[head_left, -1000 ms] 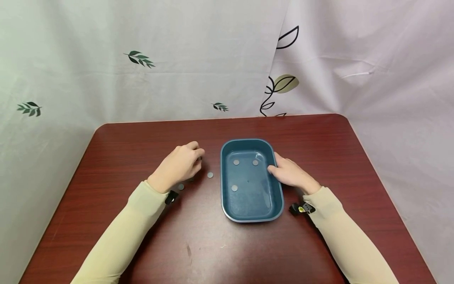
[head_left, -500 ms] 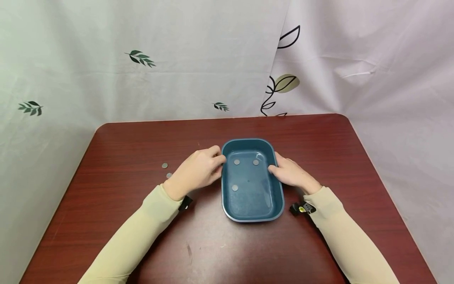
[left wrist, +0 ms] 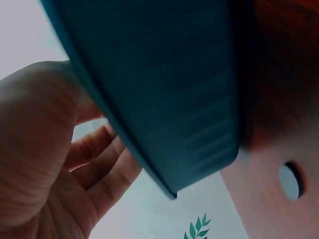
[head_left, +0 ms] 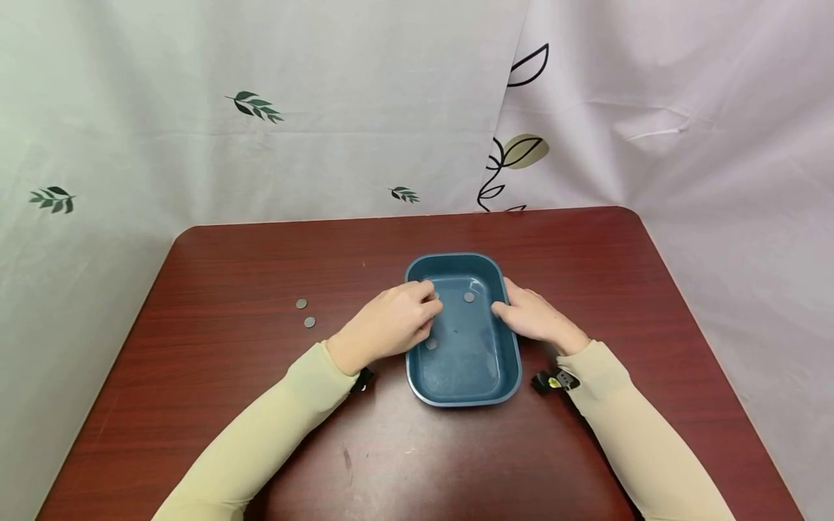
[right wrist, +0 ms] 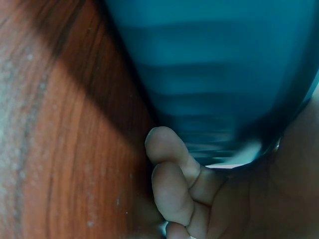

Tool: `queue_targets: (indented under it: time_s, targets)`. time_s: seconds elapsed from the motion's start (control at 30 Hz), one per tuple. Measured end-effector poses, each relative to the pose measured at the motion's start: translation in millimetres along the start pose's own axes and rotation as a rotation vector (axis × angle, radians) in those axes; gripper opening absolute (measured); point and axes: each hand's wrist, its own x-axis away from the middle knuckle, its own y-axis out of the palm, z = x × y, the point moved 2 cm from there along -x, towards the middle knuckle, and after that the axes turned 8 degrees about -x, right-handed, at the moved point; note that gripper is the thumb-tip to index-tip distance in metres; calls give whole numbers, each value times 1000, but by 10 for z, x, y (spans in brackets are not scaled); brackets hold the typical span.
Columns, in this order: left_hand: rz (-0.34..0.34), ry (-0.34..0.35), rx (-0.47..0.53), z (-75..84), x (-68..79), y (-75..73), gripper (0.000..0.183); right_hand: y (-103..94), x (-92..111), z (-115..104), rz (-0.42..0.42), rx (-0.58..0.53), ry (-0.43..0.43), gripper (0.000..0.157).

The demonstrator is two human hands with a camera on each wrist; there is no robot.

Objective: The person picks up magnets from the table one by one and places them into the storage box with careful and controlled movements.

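Observation:
My left hand (head_left: 394,322) reaches over the left rim of a blue plastic tray (head_left: 462,398), fingers bent together above its floor. In the left wrist view its fingers (left wrist: 107,167) pass behind the tray wall (left wrist: 164,99), so the fingertips are hidden and I cannot tell whether they pinch anything. My right hand (head_left: 537,316) grips the tray's right side, thumb over the rim and fingers (right wrist: 172,191) against the outer wall. Inside lie small silver coins: one coin (head_left: 469,297) toward the back, another (head_left: 431,344) lower left, and a third (head_left: 437,296) partly covered by my left fingers.
Two coins, one coin (head_left: 302,304) behind the other coin (head_left: 309,322), lie on the reddish-brown table (head_left: 228,282) left of my hand. A coin (left wrist: 290,180) also shows beside the tray in the left wrist view. A white patterned cloth (head_left: 326,145) hangs behind the table.
My left hand has moved right, from the table beside the coins to over the tray. Two coins at the left have come into view from under it. The right hand and tray stay put.

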Motion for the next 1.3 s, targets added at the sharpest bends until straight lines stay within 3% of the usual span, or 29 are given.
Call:
queue_targets:
  time_s: [0.33,0.53,0.83,1.03,1.3]
  targets:
    - [-157,-12,-60,77,-104,62,8,-7,-3,-26,-4,12,0,64]
    - [-246,-81,-86,131,-167,114,8,-6,-11,-24,0,17,-2,62]
    - [-251,-111,-154,207,-206,191,9,3,-8,-29,-6,11,0,61]
    - [-297,-139,-210,240,-235,234,7,-5,-6,-39,0,1,3,62]
    - [-302,-153,-212,264,-253,262,9,0,2,-30,4,2,7,61]
